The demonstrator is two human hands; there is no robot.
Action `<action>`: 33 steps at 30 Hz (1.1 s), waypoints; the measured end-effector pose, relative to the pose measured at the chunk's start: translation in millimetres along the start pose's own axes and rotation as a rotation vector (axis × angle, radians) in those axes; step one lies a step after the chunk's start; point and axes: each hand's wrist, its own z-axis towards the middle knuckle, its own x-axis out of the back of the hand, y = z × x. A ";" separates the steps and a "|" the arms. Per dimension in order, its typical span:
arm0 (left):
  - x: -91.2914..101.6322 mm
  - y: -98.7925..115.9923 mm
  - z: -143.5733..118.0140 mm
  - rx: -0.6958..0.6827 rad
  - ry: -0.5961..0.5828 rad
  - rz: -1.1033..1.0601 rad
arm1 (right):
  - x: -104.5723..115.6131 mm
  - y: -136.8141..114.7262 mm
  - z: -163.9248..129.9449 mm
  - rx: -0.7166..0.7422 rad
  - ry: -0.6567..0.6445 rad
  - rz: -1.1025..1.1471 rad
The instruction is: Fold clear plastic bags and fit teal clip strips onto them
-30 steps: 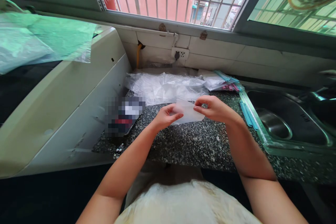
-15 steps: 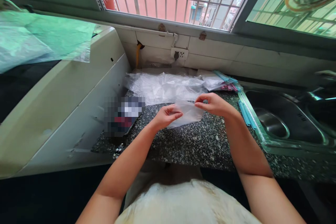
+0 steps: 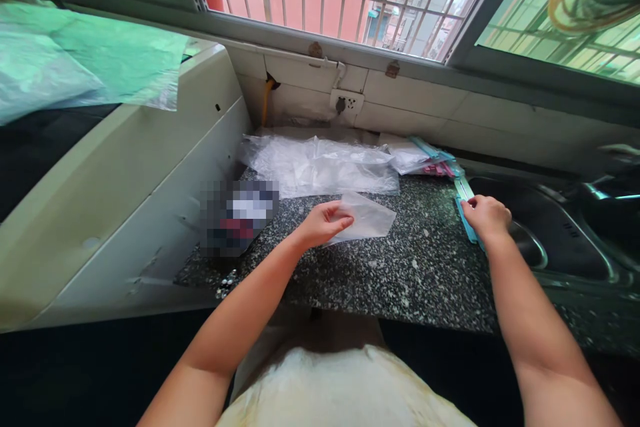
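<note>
Left hand (image 3: 327, 223): pinching bag (image 3: 371, 217) by its left side
Bag: over table (image 3: 410, 280); likely light, limp, slippery; pinch an edge
Right hand (image 3: 486, 217): at clips (image 3: 470, 231) beside sink (image 3: 565, 213); whether gripping is unclear
Clips: probably light, stiff; take mid-length

"Where is your left hand (image 3: 321, 223)?"

"Left of the sink (image 3: 560, 213), above the counter (image 3: 380, 280). I've got a small clear bag (image 3: 370, 217) pinched there between thumb and fingers, its loose end pointing toward the sink."

"And your right hand (image 3: 487, 215)?"

"At the sink's left edge, fingers on the blue strips (image 3: 466, 227). Whether they have gripped one, I can't tell from here."

"What else do you see?"

"A packet of blue and pink pieces (image 3: 436, 164) by the sink's far left corner, larger clear plastic (image 3: 330, 167) further left of it, and a pixelated object (image 3: 240, 217) further left again."
</note>
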 end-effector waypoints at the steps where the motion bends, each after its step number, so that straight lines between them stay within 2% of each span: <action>1: -0.2 -0.6 0.1 0.000 0.002 0.008 | -6.3 5.4 -2.9 -0.003 0.029 -0.039; 6: 0.4 -0.9 0.1 -0.007 0.005 0.060 | -24.4 14.4 -16.8 -0.052 0.016 -0.143; 11: 1.0 -0.1 -0.9 -0.019 0.022 0.083 | -22.9 9.0 -27.0 -0.030 0.011 -0.148; 18: 0.1 -1.3 0.0 -0.002 0.033 0.043 | -26.3 10.3 -30.6 0.032 0.091 -0.136; 26: 0.2 -2.7 0.7 -0.008 0.038 0.047 | -30.1 12.5 -34.6 0.083 0.115 -0.105; 33: 0.2 -5.3 1.2 -0.006 0.034 0.030 | -27.7 1.6 -41.9 0.127 0.087 -0.051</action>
